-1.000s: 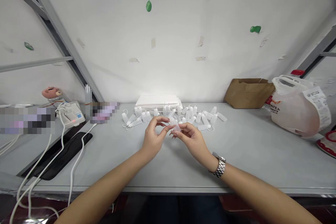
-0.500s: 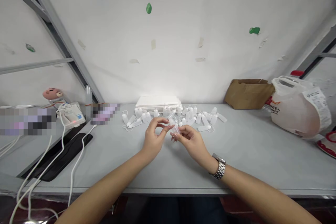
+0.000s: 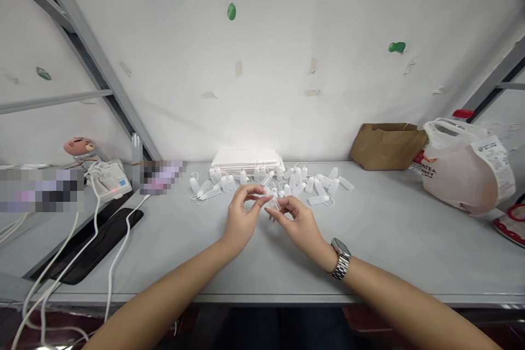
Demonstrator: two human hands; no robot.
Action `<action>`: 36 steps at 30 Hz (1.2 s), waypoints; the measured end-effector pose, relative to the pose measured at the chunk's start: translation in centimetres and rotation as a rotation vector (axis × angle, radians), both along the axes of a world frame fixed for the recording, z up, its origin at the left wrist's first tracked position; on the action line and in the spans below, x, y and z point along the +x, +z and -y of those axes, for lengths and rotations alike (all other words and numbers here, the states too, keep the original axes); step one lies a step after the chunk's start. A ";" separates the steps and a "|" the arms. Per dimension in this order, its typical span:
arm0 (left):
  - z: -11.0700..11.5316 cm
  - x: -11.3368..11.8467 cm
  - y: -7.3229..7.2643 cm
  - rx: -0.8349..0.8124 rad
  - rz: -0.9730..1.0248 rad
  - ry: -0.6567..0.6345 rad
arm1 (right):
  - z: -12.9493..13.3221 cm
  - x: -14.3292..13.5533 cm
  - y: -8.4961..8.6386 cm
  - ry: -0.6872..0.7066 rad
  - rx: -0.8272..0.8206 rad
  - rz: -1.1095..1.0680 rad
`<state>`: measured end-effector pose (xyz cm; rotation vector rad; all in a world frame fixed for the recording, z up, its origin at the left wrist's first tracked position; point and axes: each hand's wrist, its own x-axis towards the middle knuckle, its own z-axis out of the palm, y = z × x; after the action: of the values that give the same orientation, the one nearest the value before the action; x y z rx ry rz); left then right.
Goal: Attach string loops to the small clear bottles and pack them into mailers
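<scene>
Both hands have barely shifted: right hand pinches a small clear vial, left hand curls half-closed beside it, near the scattered white vials.

Small assembly workshop: grey bench, steel racking left of the hands, batch of white plastic parts beyond them.

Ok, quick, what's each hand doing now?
Left hand: fingers pinched at the small clear tube.
Right hand: holding the same tube.
</scene>
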<state>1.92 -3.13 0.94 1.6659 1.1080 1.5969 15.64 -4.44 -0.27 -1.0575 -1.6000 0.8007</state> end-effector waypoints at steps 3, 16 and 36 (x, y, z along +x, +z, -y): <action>0.1 0.0 -0.1 0.133 -0.067 0.067 | 0.0 0.0 0.0 -0.016 0.033 0.035; -0.3 -0.1 -0.4 0.175 -0.158 0.072 | 0.2 -0.1 -0.1 -0.004 0.033 0.066; -1.4 -0.9 0.4 -0.448 0.373 -0.489 | 0.1 -0.1 1.8 0.292 -0.329 -0.408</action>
<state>1.05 -1.72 1.35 1.1634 0.7230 1.1703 15.59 -4.49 1.52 -0.8199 -1.3097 1.4177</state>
